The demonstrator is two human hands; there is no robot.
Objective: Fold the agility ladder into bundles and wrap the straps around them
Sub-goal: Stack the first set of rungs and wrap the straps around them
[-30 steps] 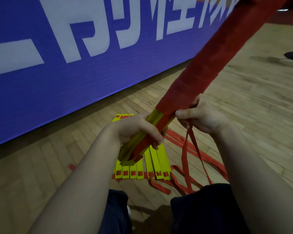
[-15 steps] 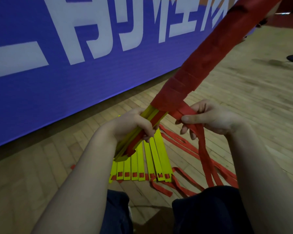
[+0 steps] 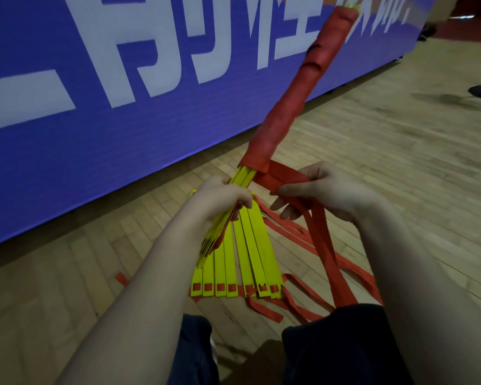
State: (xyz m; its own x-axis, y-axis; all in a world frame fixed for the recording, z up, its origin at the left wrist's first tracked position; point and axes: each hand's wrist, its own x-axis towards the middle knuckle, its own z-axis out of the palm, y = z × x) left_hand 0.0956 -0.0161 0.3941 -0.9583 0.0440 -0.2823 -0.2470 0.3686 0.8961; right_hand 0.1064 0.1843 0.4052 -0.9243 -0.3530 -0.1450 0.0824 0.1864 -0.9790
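From the head camera, the left hand (image 3: pixel 220 198) grips the bare yellow end of the rung bundle (image 3: pixel 289 107), which tilts up toward the blue banner (image 3: pixel 95 134), mostly wound in red. The right hand (image 3: pixel 325 190) pinches the red strap (image 3: pixel 283 176) just beside the bundle. More yellow rungs (image 3: pixel 242 262) lie fanned on the wooden floor (image 3: pixel 400 162) below.

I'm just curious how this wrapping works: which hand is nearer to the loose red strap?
The right. The right hand holds the red strap just where it leaves the wrapped bundle; the left hand grips the bundle's bare yellow slats, beside the strap.
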